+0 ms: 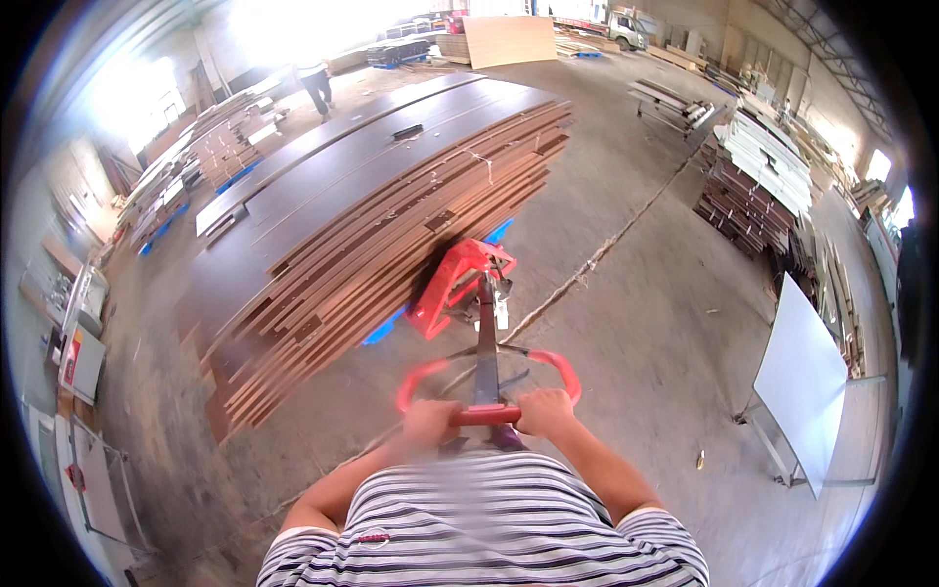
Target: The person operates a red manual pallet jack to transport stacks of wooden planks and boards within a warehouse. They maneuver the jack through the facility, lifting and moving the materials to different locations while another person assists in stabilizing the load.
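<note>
A blue pallet (385, 327) carries stacked brown boards (391, 235). On the grey floor (646, 342) lies a small object (700, 459), seemingly a yellowish scrap.

- Light: daylight from upper left; windows (155, 98) overexposed.
- Glare: pale sheen on brown panels (342, 174).
- Blur: left hand (430, 421) smeared.
- Distortion: edges bowed toward black rim.

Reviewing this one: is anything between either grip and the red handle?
Nothing visible: the left grip, blurred, and the right grip both hold the red handle directly, one on each side.
</note>
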A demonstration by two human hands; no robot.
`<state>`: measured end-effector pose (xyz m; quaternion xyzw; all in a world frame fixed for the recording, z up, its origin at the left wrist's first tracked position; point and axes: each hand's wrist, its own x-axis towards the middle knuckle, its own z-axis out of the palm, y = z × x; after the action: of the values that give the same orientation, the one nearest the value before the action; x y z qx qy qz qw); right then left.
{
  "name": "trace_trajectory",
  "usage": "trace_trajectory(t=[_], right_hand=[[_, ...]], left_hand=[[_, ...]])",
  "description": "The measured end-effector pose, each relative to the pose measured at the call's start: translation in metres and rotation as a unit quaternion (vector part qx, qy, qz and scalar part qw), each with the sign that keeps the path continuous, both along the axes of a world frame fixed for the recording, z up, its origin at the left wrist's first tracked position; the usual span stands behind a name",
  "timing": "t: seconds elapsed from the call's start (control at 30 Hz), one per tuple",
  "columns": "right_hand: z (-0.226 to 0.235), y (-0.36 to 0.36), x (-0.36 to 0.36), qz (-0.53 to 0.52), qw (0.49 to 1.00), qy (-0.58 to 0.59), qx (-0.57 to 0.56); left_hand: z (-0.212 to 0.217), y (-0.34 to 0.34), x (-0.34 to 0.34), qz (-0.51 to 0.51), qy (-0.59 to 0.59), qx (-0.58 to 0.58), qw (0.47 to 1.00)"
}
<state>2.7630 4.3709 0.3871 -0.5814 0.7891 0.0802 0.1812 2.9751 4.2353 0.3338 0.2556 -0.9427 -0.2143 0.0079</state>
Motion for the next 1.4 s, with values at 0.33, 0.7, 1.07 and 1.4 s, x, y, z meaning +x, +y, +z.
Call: trace_trajectory(t=[0.33, 0.7, 1.07, 1.4], right_hand=[[-0.004, 0.009, 0.055, -0.008, 1.0, -0.009, 0.002], [0.085, 0.002, -0.018, 0.103, 0.992, -0.038, -0.066], [0.134, -0.086, -0.237, 0.13, 0.806, 0.032, -0.576], [0.159, -0.218, -0.285, 0.175, 0.778, 0.029, -0.603]], left_hand=[[0.026, 0.006, 0.052, -0.011, -0.028, 0.019, 0.999], [0.107, -0.012, 0.004, -0.032, -0.085, -0.002, 0.996], [0.135, -0.049, -0.118, 0.127, 0.326, -0.104, 0.931], [0.132, -0.117, -0.185, 0.299, 0.466, -0.113, 0.825]])
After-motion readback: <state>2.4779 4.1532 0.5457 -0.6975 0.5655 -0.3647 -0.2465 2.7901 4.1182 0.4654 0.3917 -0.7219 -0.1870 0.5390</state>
